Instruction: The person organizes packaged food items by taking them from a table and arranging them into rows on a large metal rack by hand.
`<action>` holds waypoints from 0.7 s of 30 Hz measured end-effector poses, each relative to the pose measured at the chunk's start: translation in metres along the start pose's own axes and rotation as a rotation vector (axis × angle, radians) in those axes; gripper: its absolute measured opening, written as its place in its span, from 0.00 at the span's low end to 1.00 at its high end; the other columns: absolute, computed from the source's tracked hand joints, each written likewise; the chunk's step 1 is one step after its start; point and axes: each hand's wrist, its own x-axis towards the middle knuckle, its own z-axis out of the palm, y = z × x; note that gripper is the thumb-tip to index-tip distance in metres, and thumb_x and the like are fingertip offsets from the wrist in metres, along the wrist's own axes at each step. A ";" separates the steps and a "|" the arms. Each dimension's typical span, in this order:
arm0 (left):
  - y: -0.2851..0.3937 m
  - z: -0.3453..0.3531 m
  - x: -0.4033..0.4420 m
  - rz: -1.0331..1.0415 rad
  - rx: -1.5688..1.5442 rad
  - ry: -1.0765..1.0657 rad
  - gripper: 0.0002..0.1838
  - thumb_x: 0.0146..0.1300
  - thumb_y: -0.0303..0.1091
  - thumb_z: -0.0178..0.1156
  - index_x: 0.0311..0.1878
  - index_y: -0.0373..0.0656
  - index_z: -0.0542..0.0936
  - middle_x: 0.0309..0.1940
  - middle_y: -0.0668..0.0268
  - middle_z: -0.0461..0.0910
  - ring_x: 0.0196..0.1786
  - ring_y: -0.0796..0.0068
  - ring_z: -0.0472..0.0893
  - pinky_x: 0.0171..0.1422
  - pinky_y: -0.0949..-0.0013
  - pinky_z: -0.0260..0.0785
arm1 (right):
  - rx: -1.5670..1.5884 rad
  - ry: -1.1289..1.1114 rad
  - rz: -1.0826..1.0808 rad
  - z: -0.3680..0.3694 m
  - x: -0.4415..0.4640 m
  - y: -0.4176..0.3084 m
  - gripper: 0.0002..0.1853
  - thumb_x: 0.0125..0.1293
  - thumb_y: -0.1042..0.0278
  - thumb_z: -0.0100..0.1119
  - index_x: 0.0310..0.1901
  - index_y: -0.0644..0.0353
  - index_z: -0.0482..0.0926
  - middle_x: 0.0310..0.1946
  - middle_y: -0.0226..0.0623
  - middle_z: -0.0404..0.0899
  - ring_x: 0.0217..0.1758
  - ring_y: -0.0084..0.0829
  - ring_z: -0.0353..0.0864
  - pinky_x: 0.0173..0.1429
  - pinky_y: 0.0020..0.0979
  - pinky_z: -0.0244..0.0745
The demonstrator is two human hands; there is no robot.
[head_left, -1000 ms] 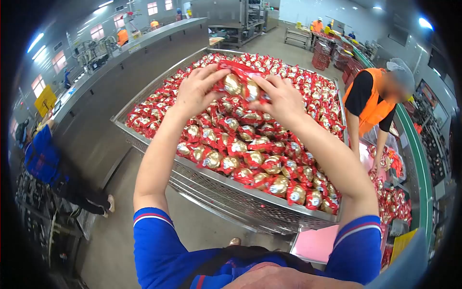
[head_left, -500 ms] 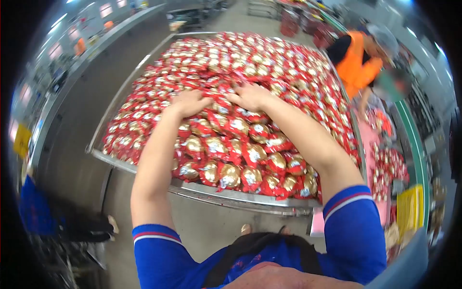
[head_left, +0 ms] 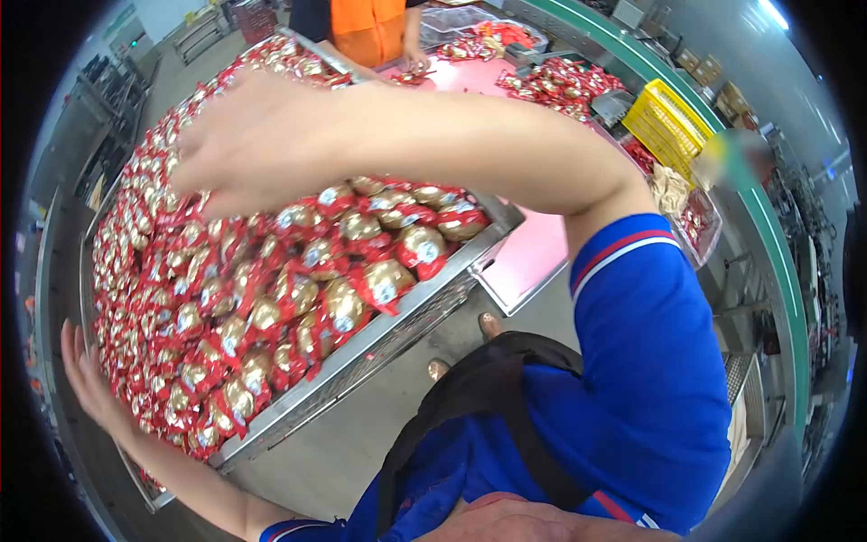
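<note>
A large metal tray (head_left: pixel 339 369) is heaped with shiny packets (head_left: pixel 346 303), rounded and gold in the middle with crinkled red ends. My right hand (head_left: pixel 248 144) is over the far part of the heap, blurred by motion, its fingers pointing left and apart. Nothing shows in it, though its underside is hidden. At the tray's left edge is my left hand (head_left: pixel 88 384), fingers stretched out and no packet in them. Whether it touches the rim I cannot tell.
Beyond the tray a person in an orange vest (head_left: pixel 366 32) stands at a pink work surface (head_left: pixel 533 257) with more packets. A yellow crate (head_left: pixel 666 122) and a clear bin (head_left: pixel 709 221) stand at right, beside a green-edged conveyor (head_left: pixel 768 262).
My view has swung right, so the tray appears further left and tilted. Both hands were together on the heap; now they are wide apart, the left at the tray's side.
</note>
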 end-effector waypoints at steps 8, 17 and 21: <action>0.131 0.093 -0.122 0.651 -0.371 -0.997 0.32 0.77 0.50 0.45 0.68 0.30 0.69 0.66 0.43 0.70 0.67 0.45 0.73 0.73 0.44 0.61 | -0.062 0.063 0.977 -0.052 -0.342 0.164 0.20 0.69 0.57 0.62 0.59 0.56 0.80 0.48 0.44 0.85 0.47 0.38 0.86 0.52 0.34 0.79; 0.171 0.431 -0.288 -0.039 -0.907 -1.506 0.32 0.75 0.52 0.48 0.65 0.29 0.73 0.64 0.45 0.74 0.66 0.48 0.74 0.70 0.53 0.65 | -0.126 -0.468 1.273 0.131 -0.761 0.243 0.18 0.66 0.71 0.49 0.52 0.45 0.84 0.54 0.43 0.80 0.51 0.50 0.83 0.54 0.47 0.78; 0.148 0.575 -0.306 -0.337 -0.504 -1.337 0.22 0.75 0.39 0.51 0.64 0.35 0.75 0.60 0.54 0.79 0.65 0.57 0.76 0.69 0.58 0.66 | 0.020 -0.405 1.123 0.163 -0.788 0.252 0.20 0.66 0.71 0.50 0.56 0.40 0.81 0.65 0.37 0.72 0.50 0.46 0.85 0.52 0.44 0.80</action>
